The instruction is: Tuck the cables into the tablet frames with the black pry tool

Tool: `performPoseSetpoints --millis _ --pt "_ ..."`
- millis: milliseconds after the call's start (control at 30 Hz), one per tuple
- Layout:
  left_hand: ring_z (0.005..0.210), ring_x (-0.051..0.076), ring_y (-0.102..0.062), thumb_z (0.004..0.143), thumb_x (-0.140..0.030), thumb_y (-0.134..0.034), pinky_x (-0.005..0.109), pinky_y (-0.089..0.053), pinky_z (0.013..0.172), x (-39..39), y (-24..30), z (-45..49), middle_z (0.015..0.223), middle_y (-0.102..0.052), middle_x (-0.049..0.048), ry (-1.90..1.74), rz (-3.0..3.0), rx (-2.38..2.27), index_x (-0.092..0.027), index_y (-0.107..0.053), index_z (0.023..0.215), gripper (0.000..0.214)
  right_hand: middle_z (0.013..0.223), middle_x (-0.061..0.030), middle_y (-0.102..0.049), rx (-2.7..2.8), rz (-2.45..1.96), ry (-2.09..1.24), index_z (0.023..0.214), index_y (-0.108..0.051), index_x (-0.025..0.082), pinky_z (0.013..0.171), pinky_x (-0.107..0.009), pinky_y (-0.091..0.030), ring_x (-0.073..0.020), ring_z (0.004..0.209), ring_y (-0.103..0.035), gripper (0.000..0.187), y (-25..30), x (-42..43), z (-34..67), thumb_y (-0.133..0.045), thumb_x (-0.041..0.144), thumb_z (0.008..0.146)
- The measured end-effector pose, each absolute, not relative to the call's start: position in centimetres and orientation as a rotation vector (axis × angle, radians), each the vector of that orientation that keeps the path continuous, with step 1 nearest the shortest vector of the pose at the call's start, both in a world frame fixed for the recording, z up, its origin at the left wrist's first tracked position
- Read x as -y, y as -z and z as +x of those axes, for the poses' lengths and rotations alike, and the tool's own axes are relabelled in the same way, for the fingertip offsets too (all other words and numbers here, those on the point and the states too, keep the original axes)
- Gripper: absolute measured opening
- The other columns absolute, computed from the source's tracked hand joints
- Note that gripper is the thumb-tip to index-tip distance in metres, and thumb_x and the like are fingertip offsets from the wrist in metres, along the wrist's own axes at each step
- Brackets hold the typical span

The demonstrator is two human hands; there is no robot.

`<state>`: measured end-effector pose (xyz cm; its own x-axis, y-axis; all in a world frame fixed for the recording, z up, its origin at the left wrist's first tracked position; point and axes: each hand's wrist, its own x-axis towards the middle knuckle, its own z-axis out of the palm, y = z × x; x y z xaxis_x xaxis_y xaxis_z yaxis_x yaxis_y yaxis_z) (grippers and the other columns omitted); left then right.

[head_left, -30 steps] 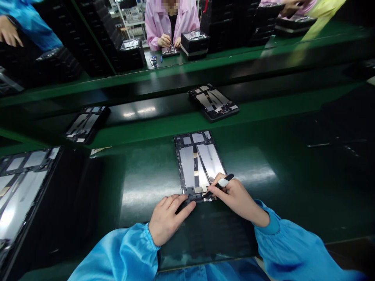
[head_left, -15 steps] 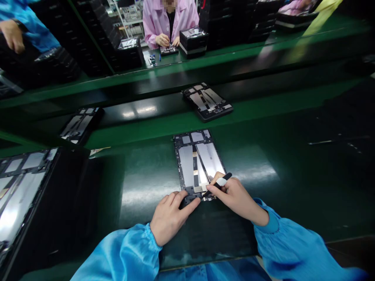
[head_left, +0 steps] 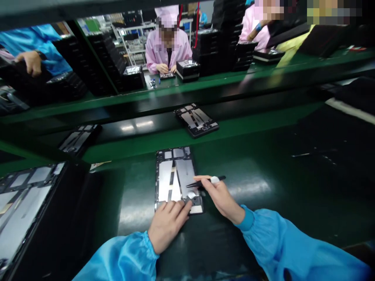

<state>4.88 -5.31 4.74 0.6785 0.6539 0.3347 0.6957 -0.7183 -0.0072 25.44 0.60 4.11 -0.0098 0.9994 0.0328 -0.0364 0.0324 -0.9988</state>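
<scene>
The tablet (head_left: 183,177) lay flat on the dark green worktop (head_left: 134,195), straight in front of the person, its back off and its inside facing up. It had a thin black frame and two long metal panels; the left panel (head_left: 164,181) gleamed almost white, while the right panel (head_left: 185,171) looked a duller grey. One dark ribbon (head_left: 172,177) with pale bands ran between them. Smaller silvery rectangles sat at the far end, and near the close right corner were one shiny patch (head_left: 191,194) and one white patch (head_left: 196,209). The close left corner was hidden under fingers.

Two hands were at work. The left hand (head_left: 167,223) rested over the tablet's near end with its fingers laid out, its grip closed on nothing. The right hand (head_left: 221,198) had its grip pinched around one pair of black tweezers (head_left: 195,184) with a white band; their points hung over the right panel, whether touching it could not be told.

Three more uncovered tablets were on the near side: one farther ahead (head_left: 197,120), one to the far left (head_left: 76,139), and one close by at left (head_left: 23,210), atop something tall and black. Across the way, one person in pink (head_left: 158,52) had two hands at another device (head_left: 167,75).
</scene>
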Motion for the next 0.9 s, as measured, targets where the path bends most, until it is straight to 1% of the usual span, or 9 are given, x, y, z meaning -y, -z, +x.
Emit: performPoseSetpoints --millis 67,200,267,367,467,567,733,833,900 --pt "0.085 0.021 -0.06 0.098 -0.03 -0.051 0.032 -0.046 0.071 2.5 -4.3 4.2 0.105 -0.067 0.0081 0.359 -2.64 1.279 -0.02 -0.058 0.13 0.034 0.083 -0.0065 -0.076 1.268 -1.126 -1.23 0.102 -0.074 0.019 0.076 -0.035 -0.058 -0.0216 0.078 -0.072 0.046 -4.1 -2.7 24.5 -0.055 0.059 0.089" --pt "0.096 0.025 -0.059 0.095 -0.03 -0.055 0.036 -0.046 0.08 -6.6 -3.6 0.9 0.113 -0.066 0.0079 0.385 -2.357 1.64 -0.028 -0.061 0.128 0.034 0.067 -0.0043 -0.072 1.246 -1.19 -1.041 0.125 -0.063 0.015 0.069 -0.036 -0.058 -0.0206 0.064 -0.071 0.054 -2.9 -8.7 26.0 -0.047 0.056 0.094" --pt "0.103 0.029 -0.057 0.096 -0.026 -0.05 0.042 -0.044 0.086 -11.2 -3.6 -0.8 0.119 -0.064 0.0113 0.456 -2.223 1.756 -0.025 -0.062 0.128 0.035 0.08 -0.0086 -0.075 1.204 -1.262 -0.907 0.13 -0.059 0.014 0.077 -0.038 -0.057 -0.0216 0.073 -0.072 0.05 -2.1 -11.6 27.9 -0.045 0.049 0.097" --pt "0.119 0.033 -0.05 0.093 -0.012 -0.04 0.053 -0.037 0.098 -16.0 -3.5 -1.2 0.13 -0.059 0.0166 0.58 -2.078 1.886 -0.02 -0.058 0.133 0.045 0.109 -0.0118 -0.071 1.155 -1.379 -0.721 0.129 -0.058 0.018 0.092 -0.041 -0.051 -0.0234 0.101 -0.068 0.036 -1.5 -15.4 30.5 -0.049 0.037 0.1" --pt "0.123 0.029 -0.049 0.086 -0.004 -0.041 0.047 -0.034 0.106 -17.9 -2.5 2.1 0.134 -0.056 0.0144 0.645 -2.176 1.865 -0.019 -0.052 0.139 0.056 0.127 -0.0093 -0.061 1.136 -1.47 -0.616 0.125 -0.059 0.021 0.093 -0.045 -0.051 -0.0241 0.11 -0.062 0.03 -1.3 -18.7 31.4 -0.058 0.031 0.097" --pt "0.113 0.023 -0.057 0.08 -0.005 -0.046 0.037 -0.04 0.102 -18.8 -1.2 6.8 0.123 -0.063 0.0114 0.687 -2.338 1.82 -0.018 -0.048 0.141 0.062 0.126 -0.0092 -0.06 1.148 -1.516 -0.597 0.124 -0.058 0.018 0.088 -0.045 -0.054 -0.024 0.105 -0.063 0.031 -1.5 -21.6 30.4 -0.061 0.031 0.096" --pt "0.098 0.023 -0.065 0.083 -0.013 -0.042 0.033 -0.05 0.087 -19.3 -1.5 9.7 0.107 -0.068 0.0141 0.917 -2.371 1.927 -0.008 -0.047 0.14 0.057 0.123 -0.0091 -0.061 1.117 -1.531 -0.573 0.123 -0.059 0.017 0.087 -0.044 -0.055 -0.023 0.103 -0.064 0.029 -2.7 -22.4 28.9 -0.06 0.031 0.096" --pt "0.091 0.022 -0.068 0.093 -0.03 -0.03 0.033 -0.053 0.079 -17.8 -2.5 8.6 0.103 -0.069 0.0126 1.1 -2.338 2.024 -0.008 -0.041 0.143 0.055 0.121 -0.0094 -0.065 1.144 -1.488 -0.586 0.125 -0.058 0.017 0.09 -0.044 -0.054 -0.0227 0.104 -0.065 0.03 -3.0 -20.0 29.0 -0.058 0.027 0.097" --pt "0.08 0.024 -0.069 0.094 -0.044 -0.026 0.034 -0.055 0.071 -15.8 -2.7 7.5 0.091 -0.069 0.011 1.169 -2.37 2.052 -0.005 -0.044 0.14 0.063 0.12 -0.0105 -0.068 1.229 -1.432 -0.657 0.132 -0.054 0.02 0.094 -0.035 -0.052 -0.0192 0.108 -0.066 0.036 -2.8 -17.3 29.6 -0.055 0.018 0.096"
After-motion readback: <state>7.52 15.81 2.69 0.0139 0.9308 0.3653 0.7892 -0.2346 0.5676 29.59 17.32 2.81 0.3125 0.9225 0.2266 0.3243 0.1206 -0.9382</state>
